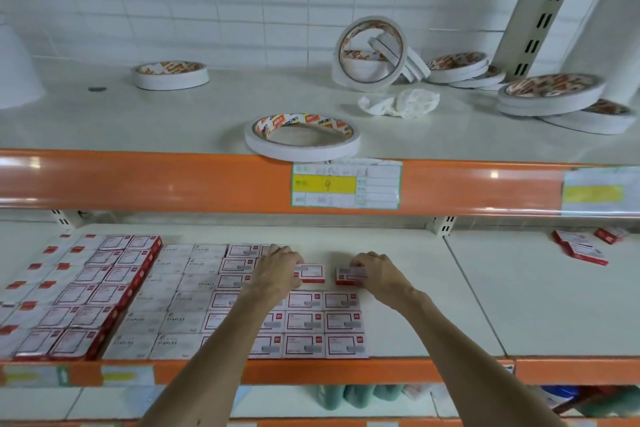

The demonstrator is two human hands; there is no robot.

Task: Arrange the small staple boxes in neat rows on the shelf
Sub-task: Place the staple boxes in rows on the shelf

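Shelf [398, 250]: most staple boxes [304, 322] rowed. My left hand [277, 270] pinches one box [311, 274], and my right hand [379, 270] grips a second box [349, 277], both just behind the rows. Stray boxes [581, 250] remain.

The left forearm [232, 333] covers several staple boxes [277, 322] in the rows. Print on the price label [346, 184] is unreadable (blurred), and the left edge cuts the wrapped packs [14, 336].
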